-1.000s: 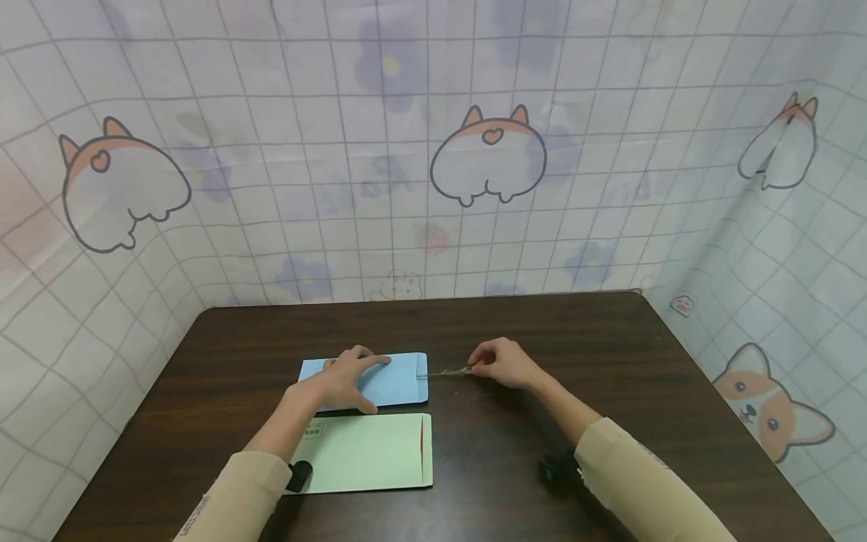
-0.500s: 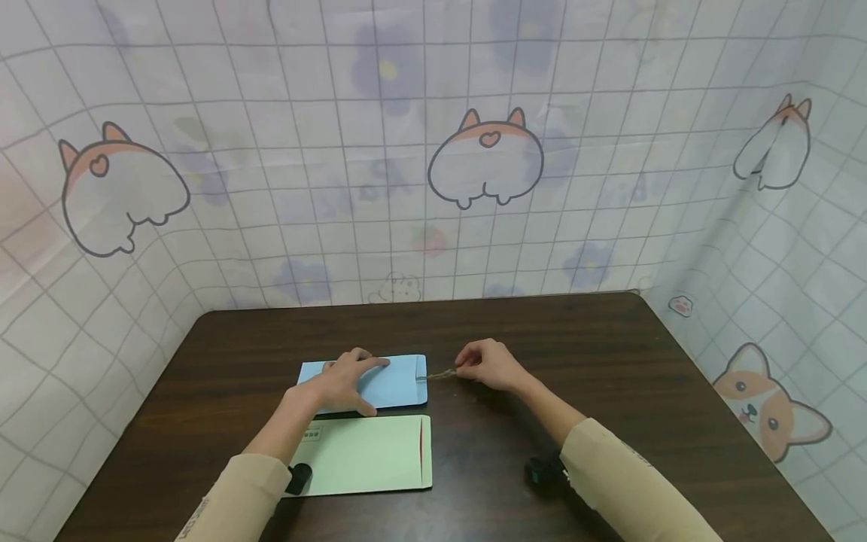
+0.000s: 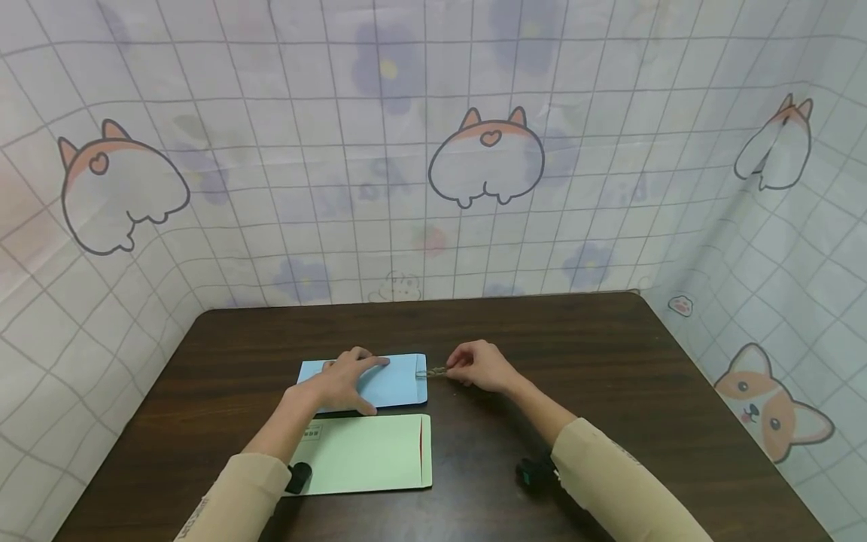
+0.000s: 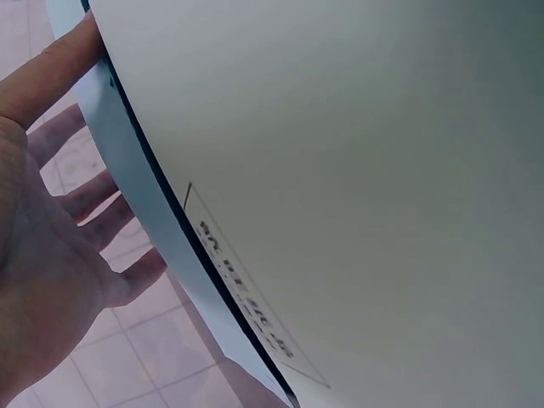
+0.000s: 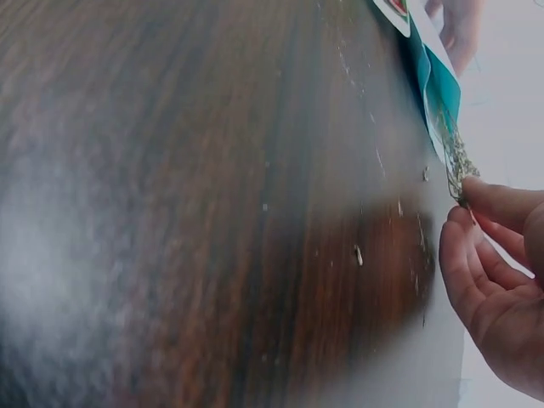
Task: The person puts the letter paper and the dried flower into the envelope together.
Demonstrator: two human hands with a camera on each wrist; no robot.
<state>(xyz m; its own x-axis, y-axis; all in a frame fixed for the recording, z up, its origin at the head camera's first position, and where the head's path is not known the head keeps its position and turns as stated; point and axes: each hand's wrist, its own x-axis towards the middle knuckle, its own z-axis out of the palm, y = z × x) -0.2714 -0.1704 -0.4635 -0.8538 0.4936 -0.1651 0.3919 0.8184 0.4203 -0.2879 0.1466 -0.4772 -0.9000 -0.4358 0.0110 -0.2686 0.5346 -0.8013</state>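
Observation:
A light blue envelope [image 3: 400,384] lies on the table with its flap end toward the right. My left hand [image 3: 339,382] rests on it, fingers spread and thumb at its near edge. At the envelope's open end, my right hand [image 3: 484,366] pinches a thin dried plant sprig [image 5: 460,161] between thumb and fingertips. The sprig's far part reaches into the blue envelope's mouth. Nearer to me lies a pale green envelope [image 3: 369,455] with a printed box, partly under my left forearm; red shows in the slit at its right end.
The dark wood table [image 3: 576,331] runs up to a white grid-patterned curtain [image 3: 339,226] behind and at both sides. Small plant crumbs [image 5: 358,255] lie scattered on the wood near my right hand. A black wrist device [image 3: 535,474] hangs under my right sleeve.
My right hand has moved left toward the blue envelope, and less of the sprig shows between hand and envelope. My left hand has stayed in place.

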